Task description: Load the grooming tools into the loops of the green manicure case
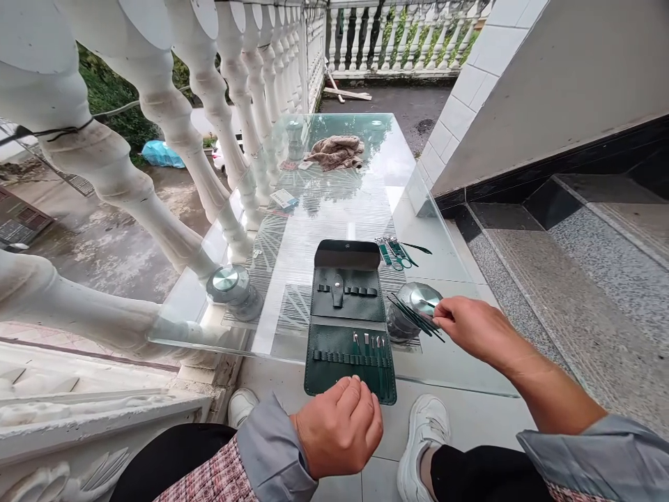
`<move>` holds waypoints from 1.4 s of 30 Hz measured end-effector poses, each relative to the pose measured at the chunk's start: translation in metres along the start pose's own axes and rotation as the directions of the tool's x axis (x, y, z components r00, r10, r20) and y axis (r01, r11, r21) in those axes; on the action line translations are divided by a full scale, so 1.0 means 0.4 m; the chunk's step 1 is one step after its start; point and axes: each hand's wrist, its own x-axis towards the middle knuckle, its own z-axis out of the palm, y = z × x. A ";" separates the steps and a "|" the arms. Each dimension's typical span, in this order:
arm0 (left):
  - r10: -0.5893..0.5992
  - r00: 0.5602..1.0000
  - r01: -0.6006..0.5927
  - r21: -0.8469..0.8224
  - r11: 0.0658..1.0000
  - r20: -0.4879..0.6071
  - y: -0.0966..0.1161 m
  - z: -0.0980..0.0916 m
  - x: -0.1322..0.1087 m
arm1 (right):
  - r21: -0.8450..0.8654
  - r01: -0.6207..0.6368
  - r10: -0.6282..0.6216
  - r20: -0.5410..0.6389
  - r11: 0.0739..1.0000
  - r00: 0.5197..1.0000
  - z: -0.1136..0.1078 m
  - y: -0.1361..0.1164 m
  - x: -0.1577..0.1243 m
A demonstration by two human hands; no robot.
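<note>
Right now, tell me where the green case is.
In the head view, the green case lies centrally at the near edge of the glass table, left of the right hand.

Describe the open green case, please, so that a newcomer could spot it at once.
Start at the glass table. At its near edge, by the left hand, lies the unfolded green case. Unlike the loose tools beside it, it is a broad panelled sheet with rows of loops.

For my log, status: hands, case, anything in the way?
Right hand at loose slim tools, grip unclear. Left hand at near edge of green case. Case open, partly filled. Brown cloth far back, not obstructing.
</note>
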 end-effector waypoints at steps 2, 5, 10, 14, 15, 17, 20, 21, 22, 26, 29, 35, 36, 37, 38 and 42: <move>0.003 1.000 -0.003 0.001 1.000 0.007 0.000 -0.001 0.000 | -0.024 -0.005 0.005 0.012 1.000 1.000 -0.003 -0.003 0.001; 0.016 1.000 -0.016 0.002 1.000 0.023 -0.001 -0.002 0.000 | -0.050 -0.006 0.007 0.015 0.999 1.000 -0.005 -0.005 0.002; 0.010 1.000 -0.010 -0.007 1.000 0.022 0.001 -0.002 -0.001 | -0.056 -0.003 0.005 0.025 0.998 1.000 -0.009 -0.004 0.000; 0.010 1.000 -0.009 -0.010 1.000 0.009 0.001 -0.002 0.001 | -0.038 -0.011 0.012 0.029 0.999 1.000 -0.016 -0.007 -0.004; 0.009 1.000 -0.009 -0.009 1.000 0.010 0.000 -0.002 0.001 | -0.036 -0.014 0.015 0.031 0.999 0.999 -0.018 -0.009 -0.006; 0.006 1.000 -0.005 -0.005 1.000 0.010 0.000 -0.002 0.002 | -0.030 -0.024 0.026 0.037 0.999 0.999 -0.022 -0.013 -0.009; 0.005 1.000 -0.005 0.000 1.000 0.011 -0.001 -0.003 0.002 | 0.003 -0.050 0.050 0.027 0.999 0.998 -0.024 -0.018 -0.013; 0.005 1.000 -0.005 0.002 1.000 0.013 -0.001 -0.003 0.002 | 0.017 -0.061 0.061 0.016 0.998 0.998 -0.023 -0.018 -0.014; 0.004 1.000 -0.004 0.003 1.000 0.016 -0.001 -0.002 0.002 | 0.031 -0.071 0.071 0.004 0.997 0.998 -0.022 -0.018 -0.014; 0.006 1.000 -0.006 -0.002 1.000 0.005 -0.001 -0.001 0.001 | 0.080 -0.077 0.079 -0.019 0.994 0.997 -0.013 -0.003 -0.011; -0.001 1.000 0.001 -0.009 1.000 0.001 -0.001 -0.001 0.000 | 0.130 -0.068 0.068 0.005 0.989 0.998 -0.004 0.025 -0.016; 0.001 1.000 -0.001 0.005 1.000 0.014 -0.001 0.000 -0.001 | 0.245 -0.104 0.094 0.053 0.964 0.994 0.028 0.122 -0.052; 0.001 1.000 -0.001 0.004 1.000 0.015 -0.001 0.000 -0.001 | 0.261 -0.105 0.100 0.033 0.960 0.994 0.034 0.141 -0.057; 0.000 1.000 0.000 0.003 1.000 0.017 0.000 0.000 -0.001 | 0.274 -0.114 0.116 0.006 0.955 0.993 0.039 0.161 -0.060; -0.002 1.000 0.002 0.003 1.000 0.023 0.000 0.000 -0.001 | 0.287 -0.113 0.129 -0.038 0.951 0.991 0.044 0.180 -0.063; 0.001 0.999 -0.002 0.003 1.000 0.037 0.002 0.001 -0.001 | 0.382 -0.152 0.208 -0.111 0.911 0.972 0.066 0.244 -0.064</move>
